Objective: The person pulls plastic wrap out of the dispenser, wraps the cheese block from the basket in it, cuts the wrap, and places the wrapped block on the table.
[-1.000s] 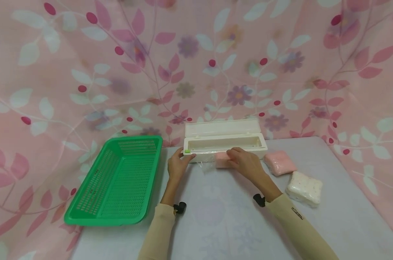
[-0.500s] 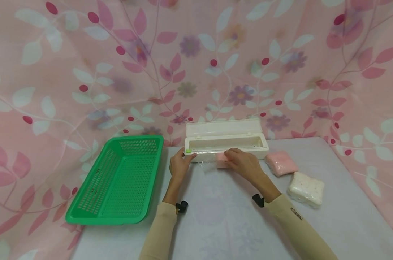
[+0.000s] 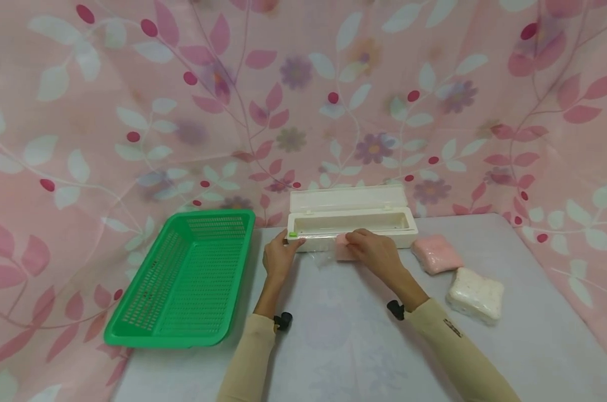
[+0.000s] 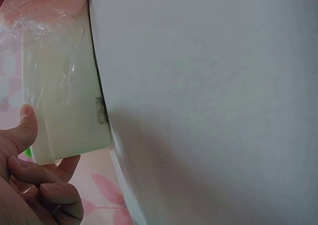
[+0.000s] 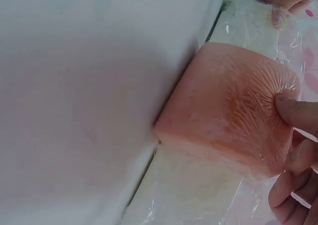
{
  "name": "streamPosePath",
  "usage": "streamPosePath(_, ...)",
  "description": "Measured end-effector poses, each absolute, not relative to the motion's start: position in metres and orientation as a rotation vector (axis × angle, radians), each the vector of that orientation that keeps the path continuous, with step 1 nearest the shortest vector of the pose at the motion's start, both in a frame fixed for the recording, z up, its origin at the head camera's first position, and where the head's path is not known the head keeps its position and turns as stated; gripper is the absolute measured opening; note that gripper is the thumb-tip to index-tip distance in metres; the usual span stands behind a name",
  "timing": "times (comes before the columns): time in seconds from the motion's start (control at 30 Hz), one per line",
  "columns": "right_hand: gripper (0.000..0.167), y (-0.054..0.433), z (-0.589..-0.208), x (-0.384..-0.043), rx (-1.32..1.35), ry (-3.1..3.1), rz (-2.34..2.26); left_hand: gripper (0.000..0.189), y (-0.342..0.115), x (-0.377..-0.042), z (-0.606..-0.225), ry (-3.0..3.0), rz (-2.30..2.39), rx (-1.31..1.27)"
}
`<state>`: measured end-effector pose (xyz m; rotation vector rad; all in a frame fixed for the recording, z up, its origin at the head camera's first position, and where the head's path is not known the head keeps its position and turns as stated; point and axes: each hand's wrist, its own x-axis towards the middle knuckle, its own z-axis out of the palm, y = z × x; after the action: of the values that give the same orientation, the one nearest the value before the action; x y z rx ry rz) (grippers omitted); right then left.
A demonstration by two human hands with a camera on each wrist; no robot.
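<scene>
A white plastic-wrap dispenser stands at the table's far edge, its long lid raised. My left hand holds its left end, thumb on the front top edge near a small green slider and fingers underneath, as the left wrist view shows. In front of the dispenser, my right hand pinches a pink block together with clear plastic wrap. The wrap lies creased over the block under my thumb and stretches along the dispenser's front toward my left hand. Whether the block is sponge or soap I cannot tell.
Left of my arms sits a green perforated basket. On the right lie a second pink block and a white speckled block, both wrapped in clear film. A pink floral cloth hangs behind the table.
Everything in the head view has drifted slightly right as the camera turned. Both hands keep their holds, with hardly any movement against the dispenser.
</scene>
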<state>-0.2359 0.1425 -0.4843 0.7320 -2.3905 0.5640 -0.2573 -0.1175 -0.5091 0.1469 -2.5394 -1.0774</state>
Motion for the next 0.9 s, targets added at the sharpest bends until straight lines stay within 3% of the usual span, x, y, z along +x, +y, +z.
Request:
streamPosePath(0.57,0.006,0.138,-0.475,-0.247,0.600,-2.647,0.603,0.051,-0.119,-0.259,-0.511,-2.551,-1.048,0.140)
streamPosePath(0.9,0.018,0.136,-0.466,-0.233,0.732,-2.575,0.462,0.051,-0.119,-0.259,-0.509,-2.604,-1.027,0.141)
